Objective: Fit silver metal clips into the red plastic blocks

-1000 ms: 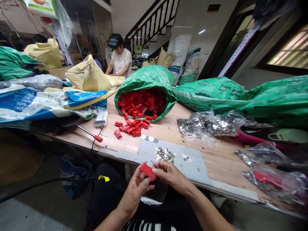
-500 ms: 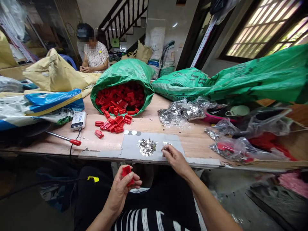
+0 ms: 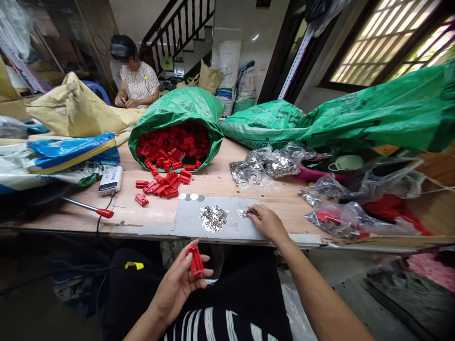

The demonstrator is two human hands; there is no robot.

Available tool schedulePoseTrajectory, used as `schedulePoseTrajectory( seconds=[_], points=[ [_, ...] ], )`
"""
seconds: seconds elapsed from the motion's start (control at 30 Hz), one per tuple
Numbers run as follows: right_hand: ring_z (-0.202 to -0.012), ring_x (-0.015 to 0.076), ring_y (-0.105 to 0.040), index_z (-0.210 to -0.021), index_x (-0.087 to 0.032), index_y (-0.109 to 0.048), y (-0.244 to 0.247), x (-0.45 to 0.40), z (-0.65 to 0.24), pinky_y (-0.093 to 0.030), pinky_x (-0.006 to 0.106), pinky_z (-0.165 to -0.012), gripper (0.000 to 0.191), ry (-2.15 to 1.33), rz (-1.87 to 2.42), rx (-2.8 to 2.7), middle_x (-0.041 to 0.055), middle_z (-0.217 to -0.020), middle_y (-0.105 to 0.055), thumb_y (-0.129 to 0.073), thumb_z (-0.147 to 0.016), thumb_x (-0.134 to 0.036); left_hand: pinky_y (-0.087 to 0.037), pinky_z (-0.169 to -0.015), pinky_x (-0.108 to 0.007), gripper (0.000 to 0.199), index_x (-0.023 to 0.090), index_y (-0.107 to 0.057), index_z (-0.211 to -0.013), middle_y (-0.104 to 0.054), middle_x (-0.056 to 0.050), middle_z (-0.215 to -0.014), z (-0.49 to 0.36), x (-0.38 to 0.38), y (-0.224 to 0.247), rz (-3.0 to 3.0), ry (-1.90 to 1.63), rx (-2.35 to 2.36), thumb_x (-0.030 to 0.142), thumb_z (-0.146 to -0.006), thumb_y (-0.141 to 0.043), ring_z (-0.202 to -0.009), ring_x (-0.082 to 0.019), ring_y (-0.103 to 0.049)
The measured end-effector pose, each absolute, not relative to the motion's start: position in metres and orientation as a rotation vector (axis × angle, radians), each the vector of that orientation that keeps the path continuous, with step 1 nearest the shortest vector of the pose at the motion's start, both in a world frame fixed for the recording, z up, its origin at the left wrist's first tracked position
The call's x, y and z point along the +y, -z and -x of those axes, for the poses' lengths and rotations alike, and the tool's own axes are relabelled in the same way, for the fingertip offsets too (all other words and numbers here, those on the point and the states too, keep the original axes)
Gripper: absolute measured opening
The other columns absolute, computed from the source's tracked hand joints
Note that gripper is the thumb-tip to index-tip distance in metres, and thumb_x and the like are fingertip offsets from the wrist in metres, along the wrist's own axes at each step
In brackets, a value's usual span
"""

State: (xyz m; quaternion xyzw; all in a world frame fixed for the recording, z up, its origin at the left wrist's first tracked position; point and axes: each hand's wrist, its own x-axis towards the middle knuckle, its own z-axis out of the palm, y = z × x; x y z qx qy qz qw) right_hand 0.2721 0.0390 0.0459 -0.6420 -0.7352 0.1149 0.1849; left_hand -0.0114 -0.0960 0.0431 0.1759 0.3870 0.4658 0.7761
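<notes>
Long wooden plank worktable [image 3: 220, 182], pale, scuffed along the near edge.
Green woven plastic sacks [image 3: 355, 118], lying flat at far right; dark printing on them, too blurred to read.
Open green plastic sack [image 3: 177, 106], mouth rolled back, filled with red plastic parts [image 3: 172, 144]; more spilled in a loose cluster of red pieces [image 3: 161, 184] on the table just in front.
Blue-and-white printed bag [image 3: 74, 151] at left; lettering not legible.
Clear plastic bags of small silvery metal bits [image 3: 265, 166], right of centre.
Grey flat card sheet [image 3: 195, 220] at the near edge, bearing a heap of shiny metal pieces [image 3: 212, 219].
White boxy device with a cable [image 3: 110, 179], label unreadable; red-handled screwdriver [image 3: 88, 207] near it.
Second person [image 3: 133, 78] seated at the far end.
Right hand [image 3: 268, 225] rested on the grey sheet beside the heap, fingers pinched on a thin dark tool with a yellow grip [image 3: 254, 212].
Left hand [image 3: 181, 279] held below the table edge, over the lap, thumb and fingertips gripping a small red rectangular plastic housing [image 3: 195, 260], open-faced, raised rim, upright and slightly tilted.
</notes>
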Motion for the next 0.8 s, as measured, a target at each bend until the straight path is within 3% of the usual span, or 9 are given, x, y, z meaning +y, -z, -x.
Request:
schedulePoseTrajectory(
  seconds=[0.1, 0.37, 0.47, 0.63, 0.8],
  points=[
    [-0.085, 0.0193, -0.061, -0.092, -0.021, -0.061, -0.049, 0.036, -0.273, -0.043, 0.028, -0.073, 0.015, -0.317, 1.772, -2.105, 0.0046, -0.092, -0.066, -0.049, -0.084, -0.021, -0.054, -0.072, -0.034, 0.053, 0.023, -0.043, -0.132, -0.066, -0.014, -0.109, 0.011, -0.096, -0.042, -0.372, -1.010, 0.850, 0.038, -0.084, -0.060, -0.088, -0.025, -0.069],
    [-0.079, 0.0200, -0.062, -0.089, -0.021, -0.057, -0.050, 0.028, -0.285, -0.042, 0.029, -0.069, 0.013, -0.242, 1.772, -2.094, 0.0049, -0.089, -0.066, -0.046, -0.082, -0.022, -0.049, -0.060, -0.020, 0.041, 0.016, -0.050, -0.118, -0.070, -0.012, -0.096, 0.011, -0.093, -0.033, -0.389, -1.053, 0.869, 0.031, -0.082, -0.066, -0.069, -0.014, -0.068],
    [-0.080, 0.0201, -0.062, -0.087, -0.020, -0.057, -0.054, 0.027, -0.288, -0.043, 0.030, -0.071, 0.012, -0.217, 1.692, -2.029, 0.0056, -0.086, -0.066, -0.046, -0.082, -0.025, -0.052, -0.062, -0.023, 0.043, 0.019, -0.050, -0.111, -0.070, -0.009, -0.097, 0.012, -0.090, -0.035, -0.408, -1.101, 0.883, 0.026, -0.076, -0.072, -0.077, -0.018, -0.070],
    [-0.069, 0.0167, -0.059, -0.087, -0.020, -0.059, -0.069, 0.013, -0.265, -0.044, 0.027, -0.064, 0.017, -0.394, 1.573, -1.857, 0.0037, -0.080, -0.066, -0.052, -0.086, -0.036, -0.056, -0.077, -0.036, 0.045, 0.021, -0.044, -0.094, -0.072, -0.004, -0.092, 0.011, -0.082, -0.037, -0.667, -1.269, 0.934, 0.018, -0.067, -0.078, -0.087, -0.022, -0.070],
    [-0.064, 0.0141, -0.054, -0.085, -0.021, -0.058, -0.083, -0.015, -0.214, -0.042, 0.024, -0.059, 0.018, -0.688, 1.332, -1.943, 0.0013, -0.076, -0.063, -0.055, -0.087, -0.038, -0.055, -0.082, -0.031, 0.042, 0.021, -0.049, -0.097, -0.071, -0.004, -0.099, 0.010, -0.078, -0.036, -1.083, -1.498, 1.041, 0.016, -0.067, -0.077, -0.092, -0.018, -0.069]
  ],
)
